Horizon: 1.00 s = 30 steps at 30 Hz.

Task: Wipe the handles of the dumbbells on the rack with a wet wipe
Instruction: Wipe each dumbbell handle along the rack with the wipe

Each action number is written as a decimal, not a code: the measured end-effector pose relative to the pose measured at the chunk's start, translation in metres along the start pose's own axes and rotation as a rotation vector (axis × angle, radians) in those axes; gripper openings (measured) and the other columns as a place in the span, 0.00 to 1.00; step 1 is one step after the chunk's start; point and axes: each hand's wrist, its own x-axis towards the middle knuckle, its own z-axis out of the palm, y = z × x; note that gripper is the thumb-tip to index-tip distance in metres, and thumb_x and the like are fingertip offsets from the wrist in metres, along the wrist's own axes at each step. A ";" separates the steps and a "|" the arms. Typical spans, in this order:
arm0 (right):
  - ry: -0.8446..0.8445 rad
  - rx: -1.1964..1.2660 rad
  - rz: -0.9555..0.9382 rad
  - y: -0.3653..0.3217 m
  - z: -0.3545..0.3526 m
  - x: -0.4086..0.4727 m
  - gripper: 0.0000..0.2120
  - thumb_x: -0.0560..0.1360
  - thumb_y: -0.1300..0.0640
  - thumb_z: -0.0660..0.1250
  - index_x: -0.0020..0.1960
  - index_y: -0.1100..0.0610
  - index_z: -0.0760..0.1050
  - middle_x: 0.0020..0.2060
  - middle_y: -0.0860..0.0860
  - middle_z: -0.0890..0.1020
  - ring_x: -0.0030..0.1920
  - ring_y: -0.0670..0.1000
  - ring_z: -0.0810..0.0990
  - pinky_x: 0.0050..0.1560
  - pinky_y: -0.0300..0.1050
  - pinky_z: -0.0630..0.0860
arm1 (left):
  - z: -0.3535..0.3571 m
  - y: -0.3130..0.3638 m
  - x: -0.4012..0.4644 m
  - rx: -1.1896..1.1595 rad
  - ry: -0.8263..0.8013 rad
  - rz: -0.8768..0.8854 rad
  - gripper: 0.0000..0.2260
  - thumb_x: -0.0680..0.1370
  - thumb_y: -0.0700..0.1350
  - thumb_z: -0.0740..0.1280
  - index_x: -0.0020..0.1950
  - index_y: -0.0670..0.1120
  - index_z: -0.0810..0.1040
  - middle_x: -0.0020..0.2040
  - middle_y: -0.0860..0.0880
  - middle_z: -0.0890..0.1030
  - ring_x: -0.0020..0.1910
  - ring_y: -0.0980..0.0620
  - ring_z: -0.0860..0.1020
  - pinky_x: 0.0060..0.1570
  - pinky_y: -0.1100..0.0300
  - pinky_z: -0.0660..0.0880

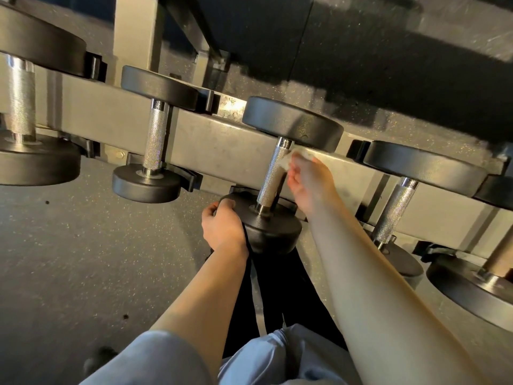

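Note:
A black dumbbell with a knurled chrome handle (270,176) lies on the grey rack (222,145) in the middle of the view. My right hand (311,182) pinches a white wet wipe (291,159) and holds it against the upper end of that handle, just under the far head (291,123). My left hand (222,226) grips the edge of the near head (274,229), fingers curled over its rim.
More dumbbells sit on the rack: a small one (156,140) to the left, a large one (22,98) at far left, and two on the right (394,209) (499,257). Speckled rubber floor (69,259) lies below. My black-clad legs stand under the rack.

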 end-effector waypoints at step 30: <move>-0.105 -0.997 -0.303 0.021 -0.026 -0.029 0.14 0.79 0.53 0.61 0.58 0.61 0.77 0.49 0.57 0.81 0.46 0.55 0.81 0.49 0.49 0.78 | -0.028 0.013 0.007 0.324 -0.369 0.058 0.16 0.80 0.53 0.62 0.65 0.47 0.69 0.60 0.48 0.75 0.58 0.47 0.73 0.64 0.53 0.69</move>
